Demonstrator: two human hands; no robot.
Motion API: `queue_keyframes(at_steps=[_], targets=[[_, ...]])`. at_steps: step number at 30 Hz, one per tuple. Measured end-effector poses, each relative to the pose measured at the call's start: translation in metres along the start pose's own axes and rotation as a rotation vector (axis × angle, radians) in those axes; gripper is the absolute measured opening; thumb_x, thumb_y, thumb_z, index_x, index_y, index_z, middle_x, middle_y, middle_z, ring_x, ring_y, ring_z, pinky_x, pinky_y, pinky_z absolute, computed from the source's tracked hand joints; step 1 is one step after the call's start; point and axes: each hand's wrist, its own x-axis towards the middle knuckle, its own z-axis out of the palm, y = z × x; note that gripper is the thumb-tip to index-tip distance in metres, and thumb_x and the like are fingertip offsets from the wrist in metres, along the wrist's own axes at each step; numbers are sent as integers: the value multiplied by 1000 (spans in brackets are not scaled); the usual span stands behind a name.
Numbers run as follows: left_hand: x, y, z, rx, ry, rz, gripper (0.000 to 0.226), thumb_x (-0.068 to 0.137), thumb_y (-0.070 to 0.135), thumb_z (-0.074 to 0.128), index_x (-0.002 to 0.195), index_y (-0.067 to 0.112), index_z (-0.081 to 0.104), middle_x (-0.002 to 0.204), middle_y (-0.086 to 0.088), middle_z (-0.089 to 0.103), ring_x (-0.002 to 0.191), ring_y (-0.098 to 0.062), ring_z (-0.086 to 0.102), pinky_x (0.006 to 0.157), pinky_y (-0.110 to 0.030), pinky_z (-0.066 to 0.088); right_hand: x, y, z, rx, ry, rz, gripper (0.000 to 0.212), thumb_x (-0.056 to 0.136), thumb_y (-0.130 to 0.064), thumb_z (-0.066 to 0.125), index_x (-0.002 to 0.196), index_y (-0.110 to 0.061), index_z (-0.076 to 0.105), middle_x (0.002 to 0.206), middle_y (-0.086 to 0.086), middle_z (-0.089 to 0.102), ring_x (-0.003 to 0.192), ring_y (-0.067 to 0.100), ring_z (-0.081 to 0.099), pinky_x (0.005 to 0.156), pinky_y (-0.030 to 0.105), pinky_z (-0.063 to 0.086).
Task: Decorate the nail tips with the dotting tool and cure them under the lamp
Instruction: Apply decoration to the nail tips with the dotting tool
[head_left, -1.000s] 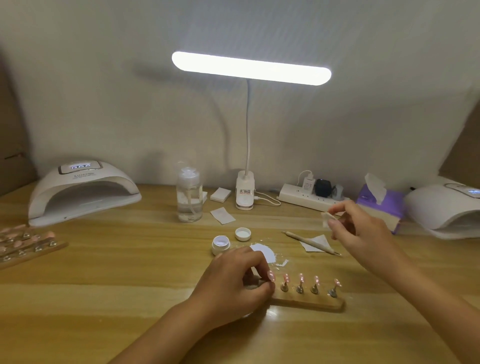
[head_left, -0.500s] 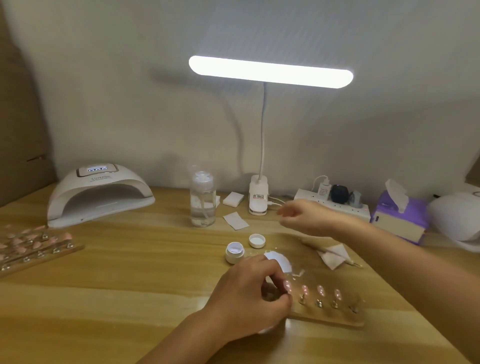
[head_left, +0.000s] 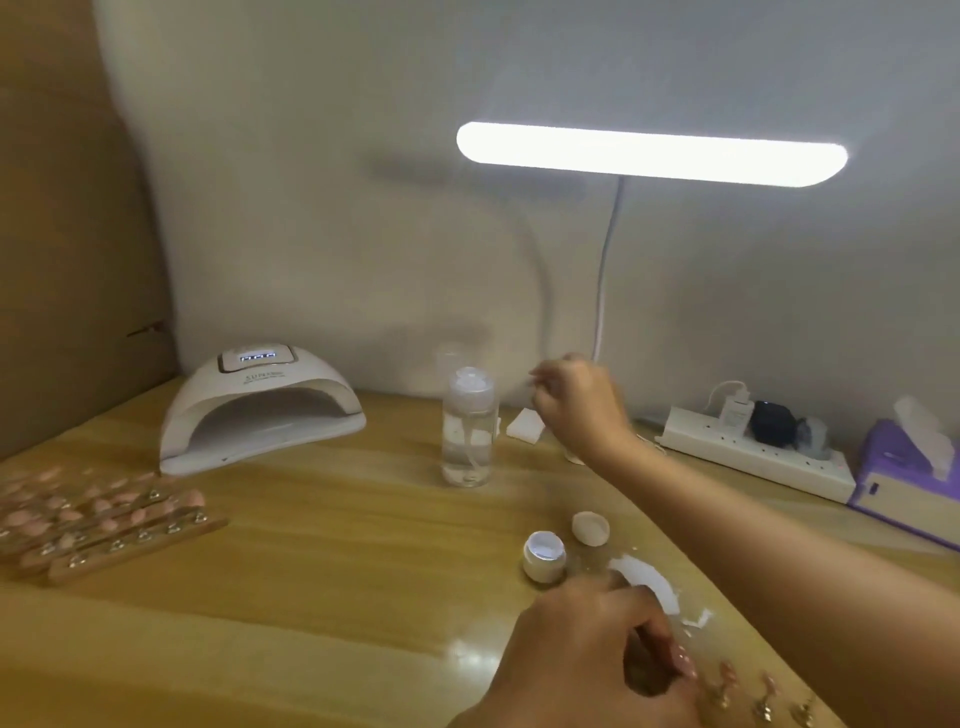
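Left hand (head_left: 587, 654) curled round end of frame-cropped nail-tip stand (head_left: 763, 705); right hand (head_left: 576, 405) blurred, fingers bent, hold unreadable.

a home nail desk: curing lamp (head_left: 260, 410), nail tips (head_left: 93, 519), power strip (head_left: 753, 457).

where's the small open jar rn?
Head view, lower centre: the small jar sits on the desk just left of a white lid, between the left hand and the clear bottle.

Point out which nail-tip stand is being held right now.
The stand at the bottom right, its end gripped by the left hand; the other stands lie untouched in a group at the table's left edge.
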Motion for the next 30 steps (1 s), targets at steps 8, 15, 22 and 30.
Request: queue_keyframes(at_steps=[8,15,22,30], targets=[[7,5,-20,112,-229,24,16,88,42,64,89,32,52,94,10,53,90,-14,51,82,-28,45,5,-55,2,-216,-61,-445,42,99,-3,43,131,-20,65,125,2,59,115,23,49,80,41,51],[8,18,-23,26,-157,-105,14,84,35,59,97,34,58,93,12,59,96,-7,59,79,-8,39,0,-58,6,-191,-127,-322,47,96,-1,44,132,-24,63,124,1,57,115,24,45,73,38,47],[-4,25,-23,-41,-64,-121,11,72,43,56,80,48,49,84,32,50,80,5,52,67,-9,36,12,-69,-22,-112,-187,-233,40,98,-8,43,123,-26,69,124,1,64,115,27,56,78,30,43],[-8,18,-27,-237,253,-58,21,71,43,47,83,30,58,84,17,66,71,-7,56,59,-14,37,-51,-80,-92,439,-59,-184,14,89,-10,62,86,-21,69,85,-2,74,77,23,70,76,44,57]])
